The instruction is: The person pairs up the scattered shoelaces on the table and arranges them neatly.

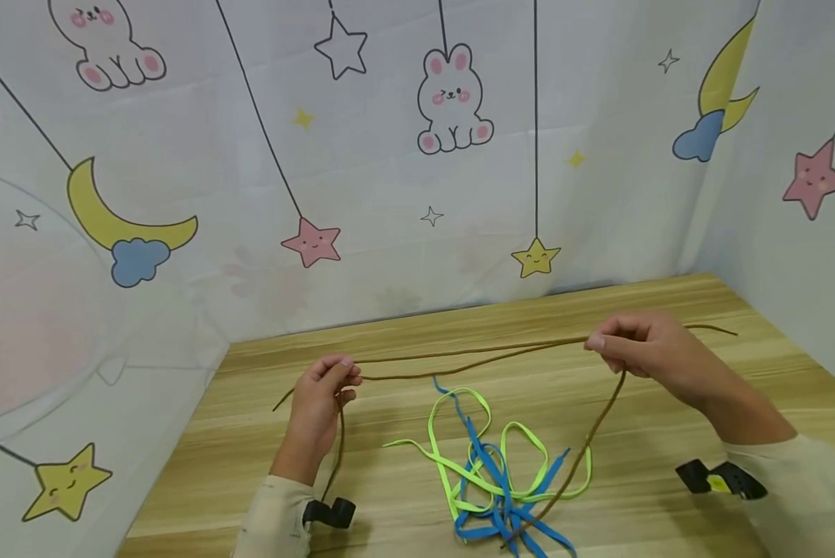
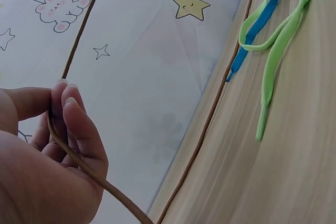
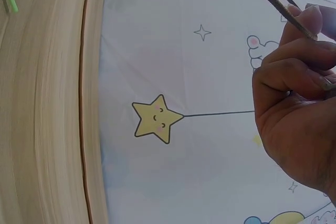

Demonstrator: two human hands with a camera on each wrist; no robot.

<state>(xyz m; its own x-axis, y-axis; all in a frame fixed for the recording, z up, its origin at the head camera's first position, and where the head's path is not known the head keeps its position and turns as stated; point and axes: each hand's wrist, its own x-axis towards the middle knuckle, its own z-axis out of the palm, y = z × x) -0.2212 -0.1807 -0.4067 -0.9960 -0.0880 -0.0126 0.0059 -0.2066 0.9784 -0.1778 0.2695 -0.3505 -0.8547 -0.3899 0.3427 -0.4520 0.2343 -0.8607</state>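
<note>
A round brown shoelace (image 1: 459,352) stretches between the two hands, raised above the table. My left hand (image 1: 317,403) pinches it between thumb and fingertips, and a tail hangs below the hand. At the right, my right hand (image 1: 640,349) pinches the other part. From it a long tail slopes down to the pile. A second brown lace (image 2: 210,114) lies on the table along the back, behind both hands. On the table between the hands, blue shoelaces (image 1: 488,463) and lime-green shoelaces (image 1: 441,457) lie in a loose tangle.
The wood-grain table (image 1: 222,480) meets a white cloth backdrop (image 1: 403,178) with printed stars, moons and bunnies at the back and sides. Black straps (image 1: 329,513) sit around the sleeve cuffs.
</note>
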